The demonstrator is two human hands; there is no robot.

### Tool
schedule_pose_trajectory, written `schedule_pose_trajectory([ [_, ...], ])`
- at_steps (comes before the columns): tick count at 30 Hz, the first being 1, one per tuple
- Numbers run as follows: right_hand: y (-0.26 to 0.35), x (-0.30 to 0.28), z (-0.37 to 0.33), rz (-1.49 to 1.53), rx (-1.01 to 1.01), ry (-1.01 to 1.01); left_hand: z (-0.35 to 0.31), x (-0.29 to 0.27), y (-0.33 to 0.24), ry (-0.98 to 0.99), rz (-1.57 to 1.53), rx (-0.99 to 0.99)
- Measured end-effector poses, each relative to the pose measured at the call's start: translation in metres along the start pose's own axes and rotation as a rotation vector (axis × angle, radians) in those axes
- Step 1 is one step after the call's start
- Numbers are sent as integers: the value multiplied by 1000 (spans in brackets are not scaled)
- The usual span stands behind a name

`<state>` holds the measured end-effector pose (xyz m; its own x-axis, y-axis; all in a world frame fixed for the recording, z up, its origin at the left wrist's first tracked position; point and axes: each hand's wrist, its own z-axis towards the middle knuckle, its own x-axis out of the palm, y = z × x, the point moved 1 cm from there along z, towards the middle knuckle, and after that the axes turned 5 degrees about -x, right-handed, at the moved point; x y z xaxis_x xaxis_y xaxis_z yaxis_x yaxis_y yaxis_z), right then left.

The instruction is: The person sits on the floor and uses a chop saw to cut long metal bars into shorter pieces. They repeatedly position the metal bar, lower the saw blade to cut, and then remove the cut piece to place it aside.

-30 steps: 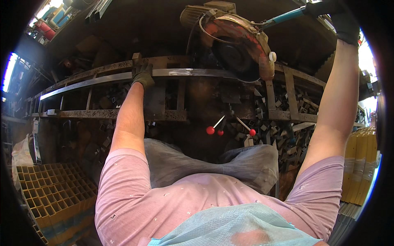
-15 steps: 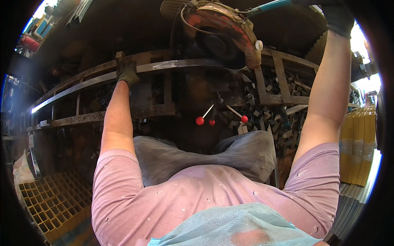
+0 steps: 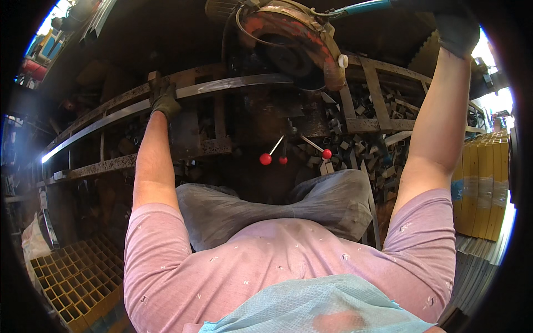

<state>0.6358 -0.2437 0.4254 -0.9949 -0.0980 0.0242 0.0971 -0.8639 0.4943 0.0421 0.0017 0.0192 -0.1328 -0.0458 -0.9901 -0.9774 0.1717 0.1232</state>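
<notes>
My left hand (image 3: 165, 102), in a dark work glove, is closed over a long, bright metal bar (image 3: 222, 86) lying across the rusty frame. To its right, the bar runs up to a cut-off saw (image 3: 325, 41) with a worn red guard and a dark round disc (image 3: 288, 58) beneath. My right hand (image 3: 458, 36), also gloved, is at the upper right, at the end of the saw's blue handle (image 3: 363, 8). Its fingers are in deep shadow but appear wrapped round that handle. Where the disc meets the bar is too dark to make out.
A three-armed crank with red knobs (image 3: 266, 159) sits below the saw, before my knees. Many metal offcuts (image 3: 388, 161) lie heaped under the frame (image 3: 377, 94). Stacked square tubes (image 3: 78, 277) stand at lower left, yellowish wrapped lengths (image 3: 480, 188) at right.
The whole view has shifted slightly, so the saw, bar and knobs appear a little further left and up. Both hands keep their places on the bar and the handle.
</notes>
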Motion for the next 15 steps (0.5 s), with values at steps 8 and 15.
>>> schedule_pose_trajectory([
  [8,3,-30,-7,106,175,-492,-5,-10,-4,89,-12,-15],
  [15,5,-29,-15,211,10,-354,2,-8,-3,55,56,15],
])
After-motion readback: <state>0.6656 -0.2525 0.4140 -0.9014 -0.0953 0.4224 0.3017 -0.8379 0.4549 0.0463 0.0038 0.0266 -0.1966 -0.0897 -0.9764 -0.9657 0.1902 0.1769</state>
